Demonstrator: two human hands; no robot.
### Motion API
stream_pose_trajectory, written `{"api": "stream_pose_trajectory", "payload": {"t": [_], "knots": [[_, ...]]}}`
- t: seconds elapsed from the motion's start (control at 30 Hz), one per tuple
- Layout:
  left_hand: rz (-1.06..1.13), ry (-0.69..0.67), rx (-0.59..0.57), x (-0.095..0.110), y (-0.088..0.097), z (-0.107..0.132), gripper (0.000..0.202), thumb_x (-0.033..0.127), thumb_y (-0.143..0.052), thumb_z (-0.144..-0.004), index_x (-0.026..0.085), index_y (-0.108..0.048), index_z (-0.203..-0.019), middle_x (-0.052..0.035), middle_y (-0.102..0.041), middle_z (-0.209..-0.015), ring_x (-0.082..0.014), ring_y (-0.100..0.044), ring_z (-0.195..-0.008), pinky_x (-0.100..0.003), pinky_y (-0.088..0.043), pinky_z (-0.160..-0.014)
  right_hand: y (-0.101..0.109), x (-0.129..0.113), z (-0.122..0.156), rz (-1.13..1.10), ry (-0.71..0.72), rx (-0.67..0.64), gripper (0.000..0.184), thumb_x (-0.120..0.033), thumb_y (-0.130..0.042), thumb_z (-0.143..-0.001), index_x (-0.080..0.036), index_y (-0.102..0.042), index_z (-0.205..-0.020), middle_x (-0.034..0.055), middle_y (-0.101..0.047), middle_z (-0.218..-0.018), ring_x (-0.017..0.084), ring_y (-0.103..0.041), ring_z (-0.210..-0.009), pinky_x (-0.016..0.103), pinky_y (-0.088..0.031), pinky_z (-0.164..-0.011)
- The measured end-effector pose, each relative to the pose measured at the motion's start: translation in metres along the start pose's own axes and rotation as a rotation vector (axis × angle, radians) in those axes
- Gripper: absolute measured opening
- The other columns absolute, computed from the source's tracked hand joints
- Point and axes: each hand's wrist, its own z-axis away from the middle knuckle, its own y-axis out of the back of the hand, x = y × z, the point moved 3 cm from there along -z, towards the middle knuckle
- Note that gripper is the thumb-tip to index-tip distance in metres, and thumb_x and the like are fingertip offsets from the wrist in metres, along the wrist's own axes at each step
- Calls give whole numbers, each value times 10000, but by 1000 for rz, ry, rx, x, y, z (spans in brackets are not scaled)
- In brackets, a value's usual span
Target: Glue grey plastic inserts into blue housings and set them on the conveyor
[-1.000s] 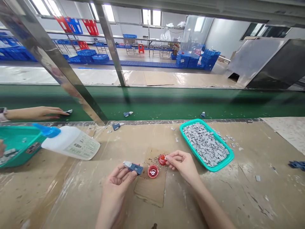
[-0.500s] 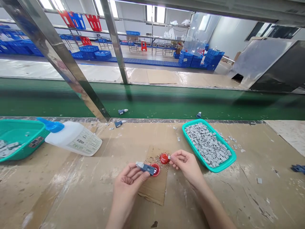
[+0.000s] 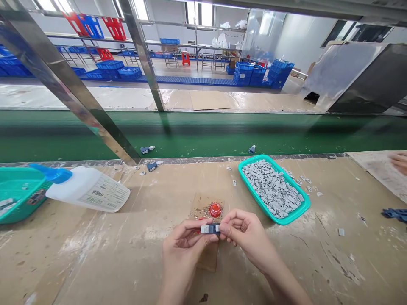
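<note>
My left hand (image 3: 182, 245) and my right hand (image 3: 243, 233) meet over a cardboard scrap (image 3: 206, 237), both pinching a small blue-and-grey plastic part (image 3: 210, 228) between fingertips. Just beyond the fingers stands a red cap (image 3: 215, 209) among small crumbs; a second red cap is mostly hidden behind my left fingers. A teal tray (image 3: 294, 214) heaped with several small grey pieces lies to the right of my right hand.
A white glue bottle (image 3: 87, 194) with a blue nozzle lies on its side at left, next to a teal basket (image 3: 19, 192). A green conveyor belt (image 3: 203, 135) carries small parts (image 3: 146, 149). Another person's hand (image 3: 400, 161) shows at the right edge. A steel post (image 3: 79, 95) slants up left.
My left hand brought the blue part in front of me; my right hand left the red cap and joined it on the part. The other person's hand at left is gone.
</note>
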Motion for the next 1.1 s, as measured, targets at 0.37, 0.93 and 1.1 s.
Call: {"api": "stream_pose_trajectory", "payload": {"t": [0.37, 0.93, 1.1], "knots": [[-193, -94, -175, 9, -8, -8, 206, 225, -773, -619, 219, -723, -819, -28, -734, -874, -248, -704, -742, -340, -608, -718, 2, 0, -2, 81, -20, -193, 269, -444, -582, -848, -204, -500, -937, -16, -607, -739, 119, -546, -637, 166, -392, -458], [-1282, -739, -332, 36, -26, -219, 467, 94, -406, -800, 165, -576, -1229, -103, -659, -1113, -260, -599, -1018, -357, -471, -844, 130, -22, -76, 1172, 147, 480, 101, -167, -618, -800, -209, -705, -826, 78, -644, -836, 252, -554, -907, 276, -363, -655], [-1418, -715, -303, 29, -44, -269, 352, 200, -502, -873, 145, -542, -1218, -113, -642, -1082, -226, -607, -974, -405, -484, -827, 123, -18, -77, 1145, 182, 539, 88, -130, -613, -796, -181, -658, -740, 100, -618, -848, 277, -516, -950, 270, -357, -624]]}}
